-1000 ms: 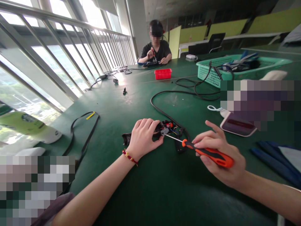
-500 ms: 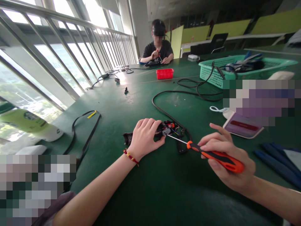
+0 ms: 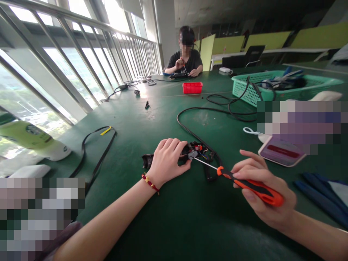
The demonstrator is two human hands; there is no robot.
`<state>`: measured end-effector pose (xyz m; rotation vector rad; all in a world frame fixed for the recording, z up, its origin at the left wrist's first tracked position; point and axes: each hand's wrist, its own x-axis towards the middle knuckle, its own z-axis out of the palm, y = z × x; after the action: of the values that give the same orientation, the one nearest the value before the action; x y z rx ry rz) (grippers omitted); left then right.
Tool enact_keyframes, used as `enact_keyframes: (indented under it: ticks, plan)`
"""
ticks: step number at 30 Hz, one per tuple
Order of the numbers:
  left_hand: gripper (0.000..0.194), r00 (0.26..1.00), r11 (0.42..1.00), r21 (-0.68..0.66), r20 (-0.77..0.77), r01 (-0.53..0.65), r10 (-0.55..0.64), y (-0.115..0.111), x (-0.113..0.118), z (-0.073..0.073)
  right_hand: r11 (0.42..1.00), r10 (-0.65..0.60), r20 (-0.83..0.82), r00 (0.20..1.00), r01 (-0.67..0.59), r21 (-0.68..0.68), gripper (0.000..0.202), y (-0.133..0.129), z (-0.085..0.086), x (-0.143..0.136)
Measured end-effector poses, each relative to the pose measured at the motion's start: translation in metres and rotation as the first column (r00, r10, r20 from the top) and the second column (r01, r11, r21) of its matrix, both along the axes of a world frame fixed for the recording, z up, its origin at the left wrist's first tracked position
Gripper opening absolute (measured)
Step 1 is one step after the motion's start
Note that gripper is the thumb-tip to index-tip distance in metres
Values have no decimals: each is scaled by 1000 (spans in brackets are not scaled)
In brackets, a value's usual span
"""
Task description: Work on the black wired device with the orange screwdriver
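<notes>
My left hand [image 3: 170,156] is wrapped over an opened black corded device [image 3: 193,148] lying on the green table. Inside its housing, coloured wires, a red part and a grey part show. Its dark curved end pokes out left of my hand; the middle is hidden under my palm. In my right hand [image 3: 268,185] is a screwdriver [image 3: 251,186] with an orange and black handle, gripped with the index finger raised. Its thin shaft points left, and the tip meets the grey part beside my left thumb. A black cord [image 3: 187,128] runs from the device toward the back right.
A red plastic box [image 3: 192,88] and a green basket [image 3: 251,95] of tools stand farther back. Across the table a co-worker [image 3: 185,59] handles another device. A phone [image 3: 282,150] lies at right, a black strap [image 3: 104,154] and a green-white bottle [image 3: 32,139] at left.
The whole view has shifted slightly, with the background lower in the picture. Both hands keep their grips, and the screwdriver tip stays at the grey part.
</notes>
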<state>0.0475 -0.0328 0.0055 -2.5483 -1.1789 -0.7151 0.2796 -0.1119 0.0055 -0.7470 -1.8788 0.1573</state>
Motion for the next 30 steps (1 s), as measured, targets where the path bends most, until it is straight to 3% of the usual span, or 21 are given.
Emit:
enact_keyframes:
  ticks: [13, 15, 18, 22, 26, 30]
  plan:
    - [35, 1000, 1000, -8, 22, 9, -9, 0, -2, 0, 997, 73, 88, 993, -70, -35, 30, 0, -5, 7]
    - [35, 999, 1000, -21, 34, 6, -5, 0, -2, -1, 999, 50, 62, 997, -50, -4, 29, 0, -6, 6]
    - [35, 998, 998, -62, 62, 4, 0, 0, -2, 0, 999, -3, -39, 999, 1, -32, 43, -1, -4, 0]
    - [36, 995, 991, -129, 100, 28, -15, 2, -4, 0, 1000, 2, -76, 997, -3, -11, 48, 0, 3, -6]
    - [37, 994, 980, -197, 109, 39, -17, 5, -6, 0, 998, -42, 90, 995, 38, 47, 41, 0, 17, -5]
    - [37, 994, 969, -242, 112, 43, -17, 7, -8, 0, 987, -139, 190, 972, 151, -50, 28, 0, 35, -5]
